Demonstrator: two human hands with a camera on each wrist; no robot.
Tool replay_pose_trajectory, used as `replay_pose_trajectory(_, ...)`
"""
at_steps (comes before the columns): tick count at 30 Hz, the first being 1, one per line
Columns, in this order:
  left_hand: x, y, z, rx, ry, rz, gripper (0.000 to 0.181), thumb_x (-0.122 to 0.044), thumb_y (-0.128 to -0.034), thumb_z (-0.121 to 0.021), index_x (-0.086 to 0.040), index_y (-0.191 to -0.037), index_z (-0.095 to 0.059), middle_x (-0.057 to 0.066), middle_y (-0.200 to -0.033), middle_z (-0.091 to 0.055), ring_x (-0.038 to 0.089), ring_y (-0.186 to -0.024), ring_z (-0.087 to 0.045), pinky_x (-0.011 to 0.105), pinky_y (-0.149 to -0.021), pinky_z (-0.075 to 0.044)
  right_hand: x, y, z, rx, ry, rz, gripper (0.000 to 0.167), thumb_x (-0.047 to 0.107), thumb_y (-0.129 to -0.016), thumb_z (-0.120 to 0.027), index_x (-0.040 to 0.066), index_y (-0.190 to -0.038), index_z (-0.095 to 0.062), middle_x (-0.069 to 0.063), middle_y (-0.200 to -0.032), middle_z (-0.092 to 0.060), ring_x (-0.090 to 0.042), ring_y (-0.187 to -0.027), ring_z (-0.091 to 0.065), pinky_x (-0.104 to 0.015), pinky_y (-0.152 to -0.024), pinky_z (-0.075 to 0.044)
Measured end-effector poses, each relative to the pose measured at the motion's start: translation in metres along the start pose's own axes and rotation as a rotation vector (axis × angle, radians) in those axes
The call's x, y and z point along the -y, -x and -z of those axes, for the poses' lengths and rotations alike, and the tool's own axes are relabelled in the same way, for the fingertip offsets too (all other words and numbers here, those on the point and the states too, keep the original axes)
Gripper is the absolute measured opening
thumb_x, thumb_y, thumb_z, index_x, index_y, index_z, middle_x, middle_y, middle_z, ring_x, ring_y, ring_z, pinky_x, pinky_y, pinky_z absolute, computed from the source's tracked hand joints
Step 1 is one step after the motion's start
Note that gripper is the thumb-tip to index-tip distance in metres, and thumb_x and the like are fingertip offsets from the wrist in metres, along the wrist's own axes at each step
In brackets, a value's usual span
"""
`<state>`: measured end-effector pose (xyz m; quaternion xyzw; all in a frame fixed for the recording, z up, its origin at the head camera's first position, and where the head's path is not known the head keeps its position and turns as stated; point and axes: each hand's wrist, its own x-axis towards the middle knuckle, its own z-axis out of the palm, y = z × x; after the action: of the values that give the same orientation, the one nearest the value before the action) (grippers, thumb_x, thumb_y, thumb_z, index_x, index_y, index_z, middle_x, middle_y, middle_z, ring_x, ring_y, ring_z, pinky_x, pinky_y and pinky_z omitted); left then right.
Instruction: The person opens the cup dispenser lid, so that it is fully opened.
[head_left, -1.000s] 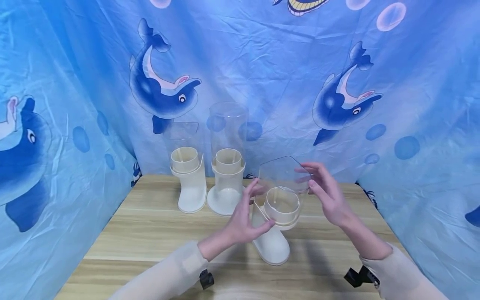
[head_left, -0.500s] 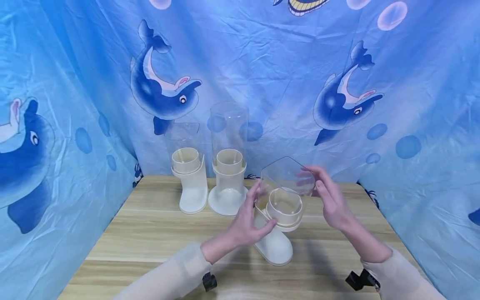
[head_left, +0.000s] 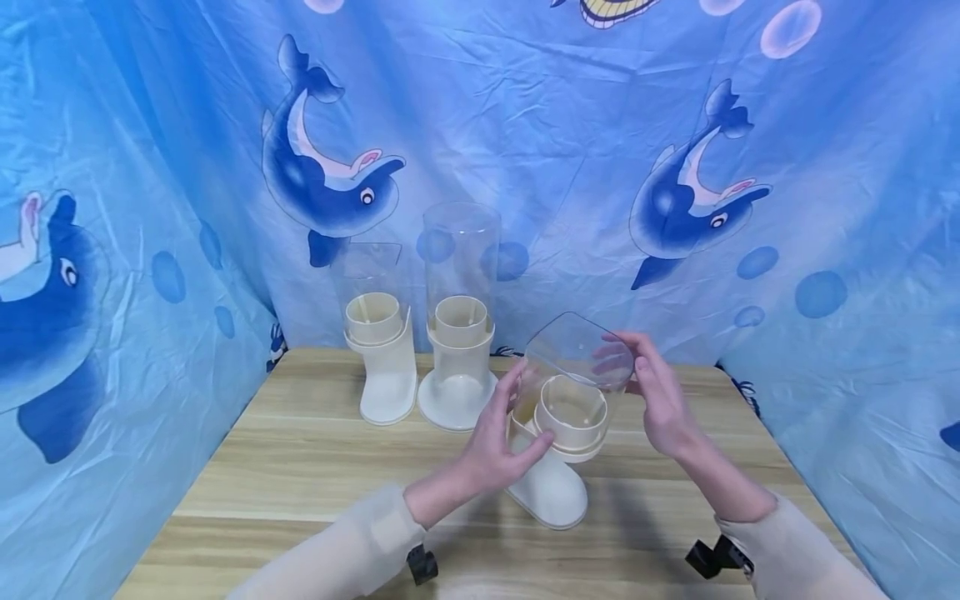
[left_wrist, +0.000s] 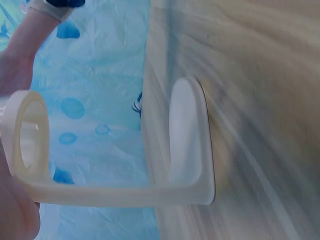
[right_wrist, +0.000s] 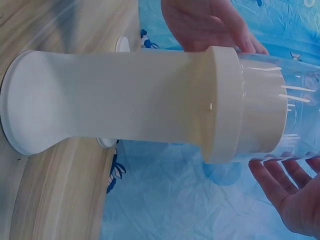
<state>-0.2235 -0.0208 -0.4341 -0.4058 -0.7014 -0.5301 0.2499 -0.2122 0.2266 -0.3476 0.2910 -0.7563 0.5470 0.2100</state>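
Note:
A clear cylinder with a slanted top rim [head_left: 581,337] stands around the cream ring [head_left: 573,412] of a white curved stand [head_left: 551,492]. My left hand [head_left: 491,446] grips the cylinder's lower left side, thumb in front beside the ring. On its right side my right hand [head_left: 660,396] curls its fingers round behind the upper part, with the thumb raised near the rim. The right wrist view shows the fingertips of my right hand [right_wrist: 295,200] against the clear wall, and my left hand [right_wrist: 210,22] on the opposite side. In the left wrist view the stand's foot [left_wrist: 185,135] rests on the wood.
Behind and to the left stand two similar white holders, one with a short clear cylinder [head_left: 372,271] and one with a tall clear cylinder [head_left: 461,250]. The wooden table [head_left: 300,467] ends at a blue dolphin-print cloth [head_left: 525,125] at the back and sides.
The clear cylinder has shifted slightly right and its slanted rim has turned a little. My right thumb has moved off the front of the wall toward the right edge. My left hand keeps its grip.

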Motion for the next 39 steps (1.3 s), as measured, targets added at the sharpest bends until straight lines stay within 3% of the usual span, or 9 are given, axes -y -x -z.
replay_pose_trajectory(4, -0.001, 0.000, -0.001, -0.030, 0.003, -0.009, 0.102, -0.010, -0.0839, -0.085, -0.004, -0.164, -0.024, 0.025, -0.158, -0.046, 0.043, -0.141, -0.054, 0.052, -0.113, -0.054, -0.001, 0.000, -0.001, -0.025, -0.014, 0.008, 0.053, 0.027, -0.113, -0.027, -0.009, -0.143, -0.052, 0.002, -0.120, -0.073, -0.008, -0.103, -0.073, -0.027, -0.073, -0.062)
replay_pose_trajectory(9, -0.003, -0.002, 0.000, -0.033, 0.043, 0.035, 0.107, -0.010, -0.0826, -0.086, -0.008, -0.168, -0.021, 0.024, -0.168, -0.039, 0.043, -0.153, -0.044, 0.054, -0.121, -0.046, 0.002, 0.001, -0.003, -0.072, -0.013, 0.025, 0.050, 0.025, -0.112, -0.030, -0.010, -0.139, -0.054, 0.000, -0.118, -0.072, -0.009, -0.102, -0.072, -0.023, -0.076, -0.063)
replay_pose_trajectory(12, -0.006, -0.002, -0.002, -0.044, 0.042, 0.043, 0.103, -0.012, -0.0837, -0.086, -0.008, -0.167, -0.025, 0.021, -0.164, -0.043, 0.040, -0.150, -0.048, 0.052, -0.118, -0.050, 0.001, 0.001, -0.007, -0.068, -0.019, 0.019, 0.050, 0.026, -0.113, -0.030, -0.009, -0.140, -0.053, 0.002, -0.118, -0.072, -0.009, -0.101, -0.072, -0.024, -0.073, -0.062)
replay_pose_trajectory(17, -0.011, -0.001, -0.009, -0.110, 0.000, -0.026, 0.099, -0.018, -0.0837, -0.089, 0.000, -0.161, -0.031, 0.021, -0.153, -0.048, 0.038, -0.136, -0.055, 0.049, -0.111, -0.055, -0.002, 0.003, -0.012, -0.080, -0.070, 0.009, 0.052, 0.032, -0.114, -0.027, -0.004, -0.141, -0.052, 0.002, -0.122, -0.071, -0.011, -0.100, -0.072, -0.027, -0.066, -0.062)
replay_pose_trajectory(22, -0.011, -0.005, -0.009, -0.122, -0.002, -0.058, 0.103, -0.017, -0.0825, -0.090, -0.002, -0.163, -0.028, 0.020, -0.160, -0.043, 0.036, -0.145, -0.050, 0.044, -0.122, -0.048, -0.006, 0.007, -0.011, -0.111, -0.113, 0.037, 0.044, 0.030, -0.113, -0.030, 0.005, -0.137, -0.056, 0.000, -0.121, -0.070, -0.011, -0.099, -0.072, -0.024, -0.072, -0.063)
replay_pose_trajectory(24, -0.010, -0.005, -0.009, -0.110, 0.011, -0.056, 0.103, -0.015, -0.0826, -0.089, -0.002, -0.164, -0.028, 0.022, -0.159, -0.044, 0.034, -0.147, -0.050, 0.043, -0.122, -0.047, -0.007, 0.008, -0.011, -0.108, -0.111, 0.045, 0.042, 0.029, -0.113, -0.030, 0.008, -0.136, -0.058, -0.001, -0.118, -0.071, -0.011, -0.097, -0.072, -0.023, -0.071, -0.062)
replay_pose_trajectory(30, -0.016, -0.003, -0.014, -0.129, -0.022, -0.044, 0.097, -0.020, -0.0861, -0.088, -0.003, -0.163, -0.031, 0.019, -0.155, -0.046, 0.032, -0.138, -0.053, 0.042, -0.116, -0.052, -0.007, 0.006, -0.014, -0.074, -0.095, 0.027, 0.054, 0.033, -0.115, -0.024, -0.005, -0.135, -0.056, 0.002, -0.115, -0.074, -0.009, -0.097, -0.075, -0.025, -0.066, -0.058)
replay_pose_trajectory(36, -0.021, -0.005, -0.014, -0.157, -0.102, -0.036, 0.102, -0.028, -0.0841, -0.089, -0.004, -0.162, -0.029, 0.017, -0.158, -0.044, 0.032, -0.137, -0.052, 0.050, -0.111, -0.051, -0.008, 0.003, -0.011, -0.051, -0.158, 0.020, 0.048, 0.035, -0.115, -0.025, 0.009, -0.137, -0.058, 0.005, -0.117, -0.075, -0.009, -0.098, -0.076, -0.025, -0.072, -0.061)
replay_pose_trajectory(39, -0.022, -0.007, -0.014, -0.151, -0.092, -0.038, 0.103, -0.025, -0.0813, -0.090, -0.004, -0.162, -0.029, 0.017, -0.158, -0.043, 0.031, -0.137, -0.052, 0.049, -0.111, -0.052, -0.007, 0.004, -0.011, -0.042, -0.160, 0.009, 0.048, 0.034, -0.115, -0.024, 0.008, -0.136, -0.059, 0.004, -0.115, -0.076, -0.010, -0.097, -0.076, -0.026, -0.073, -0.061)
